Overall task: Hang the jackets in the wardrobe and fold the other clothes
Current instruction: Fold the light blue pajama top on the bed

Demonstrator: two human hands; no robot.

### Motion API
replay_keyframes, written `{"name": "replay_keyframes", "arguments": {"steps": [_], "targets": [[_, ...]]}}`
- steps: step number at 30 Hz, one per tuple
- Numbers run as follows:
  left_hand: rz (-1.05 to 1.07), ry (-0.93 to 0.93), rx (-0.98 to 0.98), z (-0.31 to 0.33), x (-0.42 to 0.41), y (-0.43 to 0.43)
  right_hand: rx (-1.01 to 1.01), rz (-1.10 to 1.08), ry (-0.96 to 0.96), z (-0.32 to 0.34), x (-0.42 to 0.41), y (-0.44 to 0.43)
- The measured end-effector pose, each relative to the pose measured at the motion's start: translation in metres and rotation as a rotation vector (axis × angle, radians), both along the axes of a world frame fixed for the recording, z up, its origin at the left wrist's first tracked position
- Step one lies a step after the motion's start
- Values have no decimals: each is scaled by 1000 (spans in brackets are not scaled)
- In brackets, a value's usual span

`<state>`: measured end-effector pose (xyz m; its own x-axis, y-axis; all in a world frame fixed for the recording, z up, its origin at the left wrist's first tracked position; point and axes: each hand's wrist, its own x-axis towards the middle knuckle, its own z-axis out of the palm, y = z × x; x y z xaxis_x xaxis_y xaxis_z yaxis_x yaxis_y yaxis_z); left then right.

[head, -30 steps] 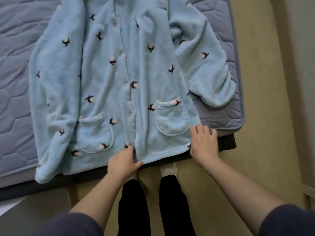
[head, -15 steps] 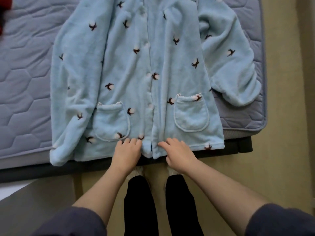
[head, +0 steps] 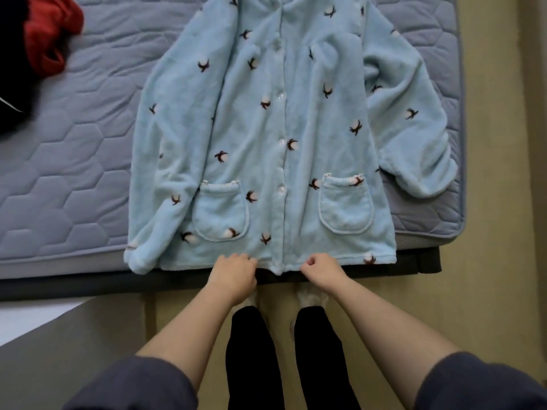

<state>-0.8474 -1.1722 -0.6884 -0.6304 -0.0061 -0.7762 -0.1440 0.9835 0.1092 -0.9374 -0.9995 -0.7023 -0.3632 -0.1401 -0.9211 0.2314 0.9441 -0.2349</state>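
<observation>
A tan floor (head: 491,306) runs along the foot and right side of a bed, where a dark bed frame (head: 420,265) carries a mattress (head: 74,179) under a grey-blue quilted cover. Nearest the camera are two grey sleeves (head: 133,386) pushed up off bare forearms. Between them are legs in black trousers (head: 254,365) and pale fuzzy slippers (head: 312,298) that stand at the bed's edge.

The left hand (head: 233,272) sits at the bottom hem of a blue fleece top (head: 281,128). Its fingers (head: 236,258) are curled tight, knuckles up, and grip the hem just left of the button line. The right hand (head: 322,270) is also clenched, with the thumb and forefinger pinching the hem just right of that line. A short flap of hem droops over the bed edge between the two hands.

The top lies flat and face up on the mattress, buttoned, with its hem at the near edge and its collar end running out of view at the far side. It is printed with small dark and white sprigs. Above the hem are two patch pockets, the left pocket (head: 220,213) and the right pocket (head: 346,205), both with frilled tops. The left garment sleeve (head: 148,184) lies straight along the body, and its cuff reaches the bed edge. The right garment sleeve (head: 414,143) bends outward, with its cuff on the mattress near the right side.

At the far left of the bed, a red garment (head: 50,31) lies bunched against a black garment (head: 11,72).
</observation>
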Motion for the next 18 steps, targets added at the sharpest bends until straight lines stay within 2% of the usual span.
{"name": "replay_keyframes", "arguments": {"steps": [3, 9, 12, 15, 18], "targets": [[180, 69, -61, 24, 9, -29, 64, 190, 33, 24, -8, -5], [715, 141, -221, 48, 23, -101, -75, 346, 75, 61, -20, -74], [806, 144, -364, 35, 18, -131, -90, 386, 120, 55, -25, -118], [825, 117, -419, 10, 11, -171, -101, 309, 192, 36, -25, -161], [868, 36, -358, -7, 15, -224, -102, 312, 224, 18, -17, -197]]}}
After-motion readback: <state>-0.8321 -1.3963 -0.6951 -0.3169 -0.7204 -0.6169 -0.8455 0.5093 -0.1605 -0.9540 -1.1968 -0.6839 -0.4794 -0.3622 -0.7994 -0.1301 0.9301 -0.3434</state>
